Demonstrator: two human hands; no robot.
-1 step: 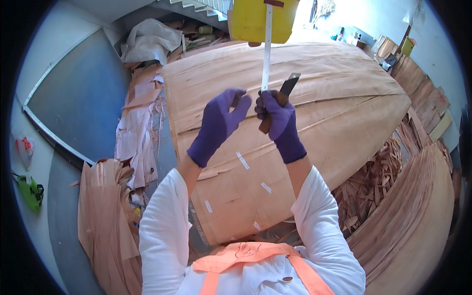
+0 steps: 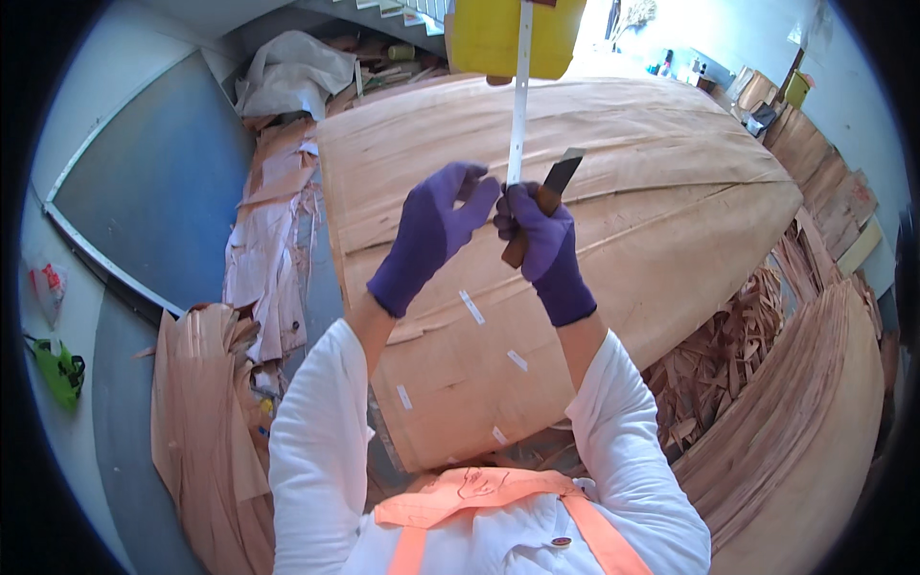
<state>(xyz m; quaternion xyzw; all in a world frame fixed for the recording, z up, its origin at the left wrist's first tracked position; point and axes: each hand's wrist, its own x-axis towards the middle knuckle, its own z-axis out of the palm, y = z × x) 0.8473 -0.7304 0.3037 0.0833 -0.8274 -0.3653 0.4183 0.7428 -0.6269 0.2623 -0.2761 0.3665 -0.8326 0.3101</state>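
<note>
My left hand (image 2: 438, 235), in a purple glove, is raised with its fingers curled and a gap between thumb and fingers; nothing shows in it. Just right of it, my right hand (image 2: 549, 240), gloved alike, is closed around the wooden handle of a knife (image 2: 563, 175) whose dark, slant-ended blade points up. The right thumb and fingers also meet the lower end of a white tape strip (image 2: 519, 115), which runs up to a yellow box-like thing (image 2: 508, 43) at the top edge. Below the hands lies a broad stack of wood veneer sheets (image 2: 671, 240).
Short white tape pieces (image 2: 471, 308) lie on the veneer's near part. More veneer bundles stand at the left (image 2: 206, 412) and right (image 2: 795, 441). Torn scraps (image 2: 724, 355) lie beside the stack. A grey-blue panel (image 2: 158, 182) and a pale crumpled sheet (image 2: 295, 77) are at the far left.
My left fingertips have shifted slightly up and right, closer to the strip. The right hand, with the knife, has barely moved.
</note>
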